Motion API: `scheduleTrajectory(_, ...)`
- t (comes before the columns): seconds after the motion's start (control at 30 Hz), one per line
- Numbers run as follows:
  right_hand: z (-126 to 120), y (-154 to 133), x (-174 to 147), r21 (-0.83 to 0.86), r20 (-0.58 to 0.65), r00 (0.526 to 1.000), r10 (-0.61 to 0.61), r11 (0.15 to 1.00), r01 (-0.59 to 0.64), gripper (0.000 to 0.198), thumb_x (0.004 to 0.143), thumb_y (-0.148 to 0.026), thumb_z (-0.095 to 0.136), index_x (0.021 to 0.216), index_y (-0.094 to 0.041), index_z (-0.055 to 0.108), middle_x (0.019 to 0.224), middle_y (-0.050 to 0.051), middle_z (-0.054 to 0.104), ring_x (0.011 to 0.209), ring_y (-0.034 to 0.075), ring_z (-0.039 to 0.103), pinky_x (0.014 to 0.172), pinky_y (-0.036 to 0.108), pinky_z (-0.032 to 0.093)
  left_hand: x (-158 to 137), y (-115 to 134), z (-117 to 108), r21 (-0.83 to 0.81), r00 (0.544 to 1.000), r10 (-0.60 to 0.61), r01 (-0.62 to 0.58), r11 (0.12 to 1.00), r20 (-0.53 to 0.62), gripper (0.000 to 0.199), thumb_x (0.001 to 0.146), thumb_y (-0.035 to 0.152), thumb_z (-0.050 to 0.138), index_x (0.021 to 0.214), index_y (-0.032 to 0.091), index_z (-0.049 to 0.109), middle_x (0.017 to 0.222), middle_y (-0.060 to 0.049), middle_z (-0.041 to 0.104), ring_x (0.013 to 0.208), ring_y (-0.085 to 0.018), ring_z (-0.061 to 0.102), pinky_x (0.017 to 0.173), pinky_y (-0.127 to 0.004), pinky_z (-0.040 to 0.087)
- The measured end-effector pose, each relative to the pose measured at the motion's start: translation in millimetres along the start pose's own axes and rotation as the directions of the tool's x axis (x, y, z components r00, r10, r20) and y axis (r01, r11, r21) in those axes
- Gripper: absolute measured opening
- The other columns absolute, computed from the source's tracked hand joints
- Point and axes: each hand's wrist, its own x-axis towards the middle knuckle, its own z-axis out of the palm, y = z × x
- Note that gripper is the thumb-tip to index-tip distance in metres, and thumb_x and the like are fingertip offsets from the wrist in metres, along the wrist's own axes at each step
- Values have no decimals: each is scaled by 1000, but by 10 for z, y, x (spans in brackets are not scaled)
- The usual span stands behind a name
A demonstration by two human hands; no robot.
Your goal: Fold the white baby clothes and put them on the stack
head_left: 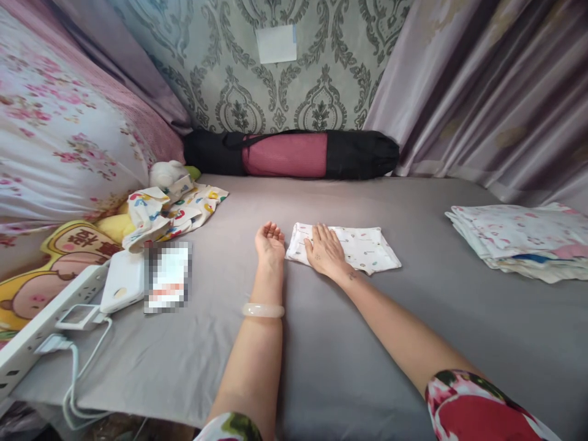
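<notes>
A folded white cloth (pixel 362 248) with small coloured prints lies flat on the grey sheet in front of me. Pressed flat on its left half is my right hand (pixel 325 250), fingers stretched out and holding nothing. Just off the cloth's left end rests my left hand (pixel 270 244), turned palm up with loosely curled fingers and nothing visible in it. A pale bangle (pixel 263 310) circles my left forearm.
At right lies a stack of folded cloths (pixel 523 239). A black and pink rolled bag (pixel 285 153) lies along the wall. On the left are a crumpled printed cloth (pixel 184 208), a blurred packet (pixel 169 278), a white power bank (pixel 123 282) and a power strip (pixel 55 312) with cables.
</notes>
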Motion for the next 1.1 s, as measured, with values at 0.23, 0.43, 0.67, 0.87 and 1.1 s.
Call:
scheduleTrajectory(0.23,-37,0,27,-8,38,999,6,1000,-6,59,99,-37,25,144,-1,36,150,20,33,141,29,26,115,42,16,-9,-8,-2,-3,1000,9,-9,1000,13,10,78,19,47,75,19,56,64,1,56,53,-7,53,57,-20,40)
scheduleTrajectory(0.43,-78,-157,113,33,31,999,-21,999,20,56,98,-33,26,143,-2,36,151,20,31,141,29,25,114,43,17,-28,13,12,-27,1000,-16,16,999,1,12,80,17,46,72,18,55,64,2,55,51,-6,51,55,-19,40)
scheduleTrajectory(0.67,33,-333,163,100,0,998,-68,993,68,56,99,-32,26,145,-1,35,151,18,33,141,27,24,116,42,14,-21,19,9,-21,1000,-11,11,1000,3,12,81,17,46,74,18,56,62,1,56,52,-7,52,55,-19,41)
scheduleTrajectory(0.87,82,-333,159,118,-25,998,-66,991,68,55,99,-31,28,144,0,35,150,18,34,141,28,24,116,43,12,-84,48,50,-62,999,-48,46,997,-16,14,82,16,46,73,17,56,60,3,55,47,-5,51,52,-18,39)
scheduleTrajectory(1.1,-52,-210,144,173,13,997,-76,982,73,56,100,-34,24,145,-2,34,152,17,31,142,27,23,116,41,16,-145,22,81,22,999,12,-13,1000,49,15,83,20,46,73,16,57,60,3,58,49,-5,54,52,-18,38)
